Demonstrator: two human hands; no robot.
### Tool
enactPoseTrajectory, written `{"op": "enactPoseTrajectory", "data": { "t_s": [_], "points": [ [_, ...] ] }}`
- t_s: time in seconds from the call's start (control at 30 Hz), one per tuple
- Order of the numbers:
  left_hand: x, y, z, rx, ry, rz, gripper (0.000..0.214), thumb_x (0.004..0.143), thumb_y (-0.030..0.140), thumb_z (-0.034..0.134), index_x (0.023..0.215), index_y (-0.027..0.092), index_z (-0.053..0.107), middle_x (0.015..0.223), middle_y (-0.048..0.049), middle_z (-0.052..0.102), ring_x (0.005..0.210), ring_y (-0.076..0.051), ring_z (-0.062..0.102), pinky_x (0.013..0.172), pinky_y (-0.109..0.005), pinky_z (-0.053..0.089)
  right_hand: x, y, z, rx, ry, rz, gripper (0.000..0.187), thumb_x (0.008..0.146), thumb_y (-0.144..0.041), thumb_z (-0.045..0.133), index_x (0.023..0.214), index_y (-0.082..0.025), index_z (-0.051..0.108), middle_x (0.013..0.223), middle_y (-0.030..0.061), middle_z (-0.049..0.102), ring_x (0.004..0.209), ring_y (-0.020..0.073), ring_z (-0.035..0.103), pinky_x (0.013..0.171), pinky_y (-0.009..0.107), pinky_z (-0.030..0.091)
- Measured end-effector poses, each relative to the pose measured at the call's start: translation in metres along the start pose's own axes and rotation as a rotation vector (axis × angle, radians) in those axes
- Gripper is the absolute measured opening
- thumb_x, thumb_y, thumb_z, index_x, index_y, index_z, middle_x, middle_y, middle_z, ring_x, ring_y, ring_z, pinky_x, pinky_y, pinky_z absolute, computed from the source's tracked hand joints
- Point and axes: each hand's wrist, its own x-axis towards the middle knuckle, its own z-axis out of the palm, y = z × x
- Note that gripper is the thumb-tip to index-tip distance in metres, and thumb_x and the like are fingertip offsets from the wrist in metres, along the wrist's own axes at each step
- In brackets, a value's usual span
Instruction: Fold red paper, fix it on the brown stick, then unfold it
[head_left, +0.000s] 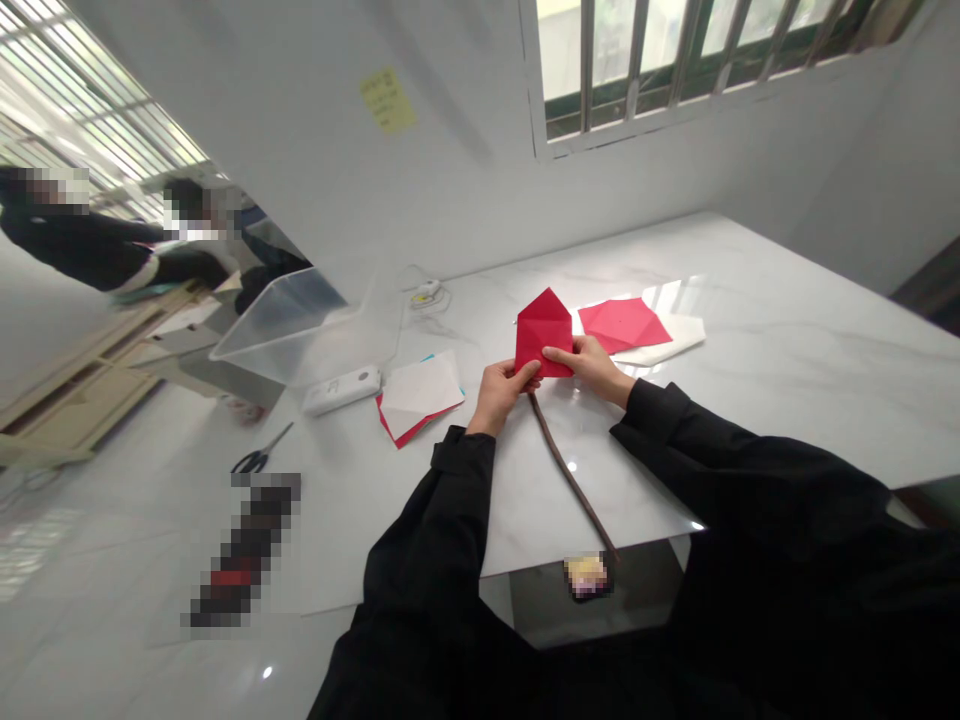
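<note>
Between my two hands I hold a folded red paper envelope [546, 335] above the white table, its pointed flap standing up. My left hand [501, 392] grips the lower left corner, thumb on the front. At the lower right, my right hand [589, 362] pinches the paper with its thumb laid across the front. Behind my right hand lie a creased red paper sheet [626, 325] and a cream-coloured paper [671, 342]. A thin brown stick [566, 470] runs from below my left hand to the table's front edge.
Left of my hands are stacked paper sheets [420, 390], a white device [343, 390], a clear plastic bin [289, 330] and scissors [259, 458]. A blurred dark object [244, 555] is at the lower left. Two people sit farther left. A barred window [675, 60] is above the table.
</note>
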Motion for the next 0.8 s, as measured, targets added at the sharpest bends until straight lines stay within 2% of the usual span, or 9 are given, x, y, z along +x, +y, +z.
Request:
{"op": "enactPoseTrajectory", "data": {
  "t_s": [0.13,0.27,0.43,0.63,0.73,0.8],
  "points": [
    [-0.001,0.003,0.001,-0.039,0.030,-0.005,0.050,0.063,0.054,0.090,0.084,0.012,0.074,0.070,-0.0058,0.071,0.062,-0.013,0.063,0.064,-0.027,0.051,0.001,0.001,0.001,0.008,0.036,0.004,0.047,0.071,-0.053,0.084,0.090,-0.011,0.075,0.095,0.0115,0.078,0.078,0.0198,0.069,0.069,0.029,0.052],
    [-0.005,0.008,0.005,-0.100,0.049,-0.004,0.050,0.063,0.051,0.091,0.089,0.013,0.074,0.076,-0.0055,0.073,0.067,-0.013,0.065,0.068,-0.027,0.052,-0.001,-0.004,0.007,0.147,0.091,0.034,0.049,0.065,-0.053,0.088,0.090,-0.014,0.073,0.094,0.0099,0.078,0.079,0.0201,0.070,0.072,0.030,0.054],
    [-0.006,0.008,0.009,-0.090,0.042,-0.016,0.051,0.062,0.051,0.092,0.088,0.011,0.074,0.073,-0.0075,0.073,0.066,-0.015,0.066,0.068,-0.029,0.052,-0.004,-0.006,0.015,0.241,0.063,0.038,0.050,0.063,-0.052,0.089,0.093,-0.015,0.073,0.095,0.0092,0.077,0.079,0.0202,0.070,0.072,0.031,0.055],
    [-0.003,0.006,0.006,-0.101,0.128,0.068,0.046,0.063,0.049,0.091,0.085,0.013,0.073,0.075,-0.0043,0.072,0.065,-0.013,0.064,0.069,-0.028,0.052,-0.002,-0.002,0.013,0.128,0.141,0.007,0.045,0.066,-0.052,0.086,0.084,-0.015,0.070,0.079,0.0053,0.071,0.062,0.0140,0.060,0.056,0.027,0.046],
    [-0.004,0.007,0.008,-0.129,0.086,0.025,0.046,0.064,0.051,0.090,0.084,0.013,0.073,0.075,-0.0048,0.072,0.067,-0.013,0.065,0.070,-0.028,0.053,-0.001,0.001,0.014,0.107,0.170,-0.009,0.045,0.068,-0.056,0.084,0.083,-0.017,0.067,0.078,0.0051,0.070,0.064,0.0151,0.060,0.057,0.028,0.047],
    [-0.007,0.007,0.012,-0.117,0.008,-0.013,0.047,0.065,0.050,0.091,0.087,0.012,0.074,0.077,-0.0067,0.073,0.068,-0.014,0.066,0.071,-0.028,0.054,-0.002,0.002,0.015,0.063,0.128,0.011,0.047,0.073,-0.061,0.079,0.087,-0.018,0.066,0.083,0.0066,0.072,0.072,0.0179,0.064,0.063,0.030,0.052]
  ]
}}
